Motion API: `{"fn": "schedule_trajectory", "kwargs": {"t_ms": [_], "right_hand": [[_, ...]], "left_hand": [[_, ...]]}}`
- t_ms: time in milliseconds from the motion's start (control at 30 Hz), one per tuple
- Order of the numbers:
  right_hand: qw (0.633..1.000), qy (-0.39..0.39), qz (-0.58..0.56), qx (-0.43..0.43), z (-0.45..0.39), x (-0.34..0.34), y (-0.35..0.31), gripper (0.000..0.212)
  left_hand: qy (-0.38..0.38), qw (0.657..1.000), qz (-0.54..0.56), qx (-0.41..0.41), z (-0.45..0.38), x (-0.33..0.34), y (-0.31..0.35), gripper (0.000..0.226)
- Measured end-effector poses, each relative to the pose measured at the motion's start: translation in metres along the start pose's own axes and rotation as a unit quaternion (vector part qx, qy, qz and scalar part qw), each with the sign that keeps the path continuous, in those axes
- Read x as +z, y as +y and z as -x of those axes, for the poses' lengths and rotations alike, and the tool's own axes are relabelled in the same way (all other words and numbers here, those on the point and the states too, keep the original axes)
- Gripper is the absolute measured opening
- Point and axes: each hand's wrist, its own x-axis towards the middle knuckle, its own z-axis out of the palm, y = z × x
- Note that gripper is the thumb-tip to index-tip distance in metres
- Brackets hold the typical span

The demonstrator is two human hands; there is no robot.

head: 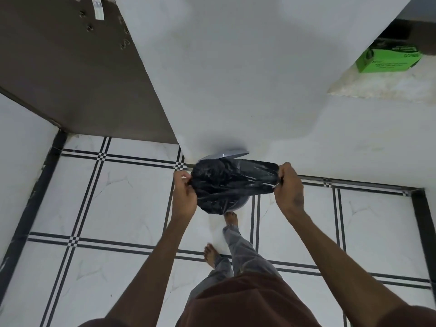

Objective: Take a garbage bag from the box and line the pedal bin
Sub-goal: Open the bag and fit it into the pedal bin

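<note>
A black garbage bag (pixel 226 182) is stretched between both hands over the grey pedal bin (pixel 238 205), which stands on the floor against the white wall. The bin's lid (pixel 226 154) is raised behind the bag, and most of the bin is hidden under the plastic. My left hand (pixel 184 192) pinches the bag's left edge. My right hand (pixel 289 185) grips its right edge. The green box of bags (pixel 387 59) sits on a marble ledge at the upper right, far from both hands.
My right foot (pixel 231 219) is at the bin's base, my left foot (pixel 211 254) behind it on the white tiled floor (pixel 118 197). A brown door (pixel 70 74) stands at the left. White walls (pixel 236 79) close in behind the bin.
</note>
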Motion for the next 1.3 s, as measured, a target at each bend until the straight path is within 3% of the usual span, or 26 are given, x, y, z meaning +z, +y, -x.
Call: {"fn": "schedule_trajectory", "kwargs": {"t_ms": [67,100,200,300,367,433,533,600,733,800,867,933,1033,1167,1233,1300], "right_hand": [[0.997,-0.038,0.024,-0.068,0.004,0.003,-0.002,0.02],[0.994,-0.059,0.024,-0.083,0.005,0.004,-0.002,0.023],[0.984,-0.127,0.058,-0.109,0.003,0.011,0.009,0.034],[0.972,-0.172,0.099,-0.129,-0.005,0.018,0.019,0.046],[0.977,-0.176,0.071,-0.098,-0.009,0.021,0.015,0.045],[0.988,-0.145,0.02,-0.044,-0.012,0.022,0.007,0.031],[0.99,-0.064,-0.111,0.066,-0.016,0.02,-0.001,0.013],[0.967,-0.037,-0.217,0.128,-0.019,0.018,0.0,0.005],[0.962,-0.075,-0.234,0.123,-0.024,0.017,0.009,0.035],[0.976,-0.049,-0.185,0.104,-0.026,0.017,0.014,0.032],[0.979,-0.025,-0.161,0.124,-0.023,0.017,0.018,0.011],[0.978,-0.051,-0.125,0.158,-0.019,0.02,0.018,0.008],[0.992,-0.106,0.018,0.07,-0.009,0.024,0.009,0.023],[0.98,-0.079,-0.031,-0.182,0.006,0.025,-0.026,0.024],[0.956,-0.156,-0.065,-0.239,0.005,0.028,-0.04,0.028],[0.94,-0.236,-0.074,-0.233,0.0,0.032,-0.046,0.018]], "left_hand": [[-0.036,0.991,-0.069,0.107,0.003,0.002,-0.001,0.045],[-0.034,0.989,-0.081,0.117,0.004,0.001,0.0,0.046],[0.035,0.995,-0.08,0.045,0.003,-0.003,0.007,0.04],[0.088,0.993,-0.029,-0.079,0.002,-0.007,0.013,0.014],[0.094,0.991,-0.026,-0.093,-0.001,-0.008,0.012,0.016],[0.08,0.994,-0.047,-0.051,-0.003,-0.005,0.009,0.015],[0.06,0.995,-0.078,0.011,-0.004,-0.002,0.006,0.035],[0.032,0.994,-0.089,0.048,-0.004,-0.005,0.002,0.05],[-0.025,0.992,-0.107,0.056,-0.002,-0.014,-0.012,0.081],[0.008,0.998,-0.063,0.017,0.001,-0.017,-0.013,0.082],[0.065,0.994,0.033,-0.077,0.002,-0.016,-0.007,0.075],[0.089,0.979,0.111,-0.146,-0.002,-0.014,-0.002,0.052],[0.011,0.987,0.084,-0.136,-0.006,-0.006,0.009,0.017],[-0.107,0.986,0.056,-0.119,-0.001,0.01,0.031,0.022],[-0.166,0.981,0.044,-0.094,-0.001,0.015,0.039,0.025],[-0.209,0.974,0.054,-0.072,-0.001,0.015,0.044,0.026]]}}
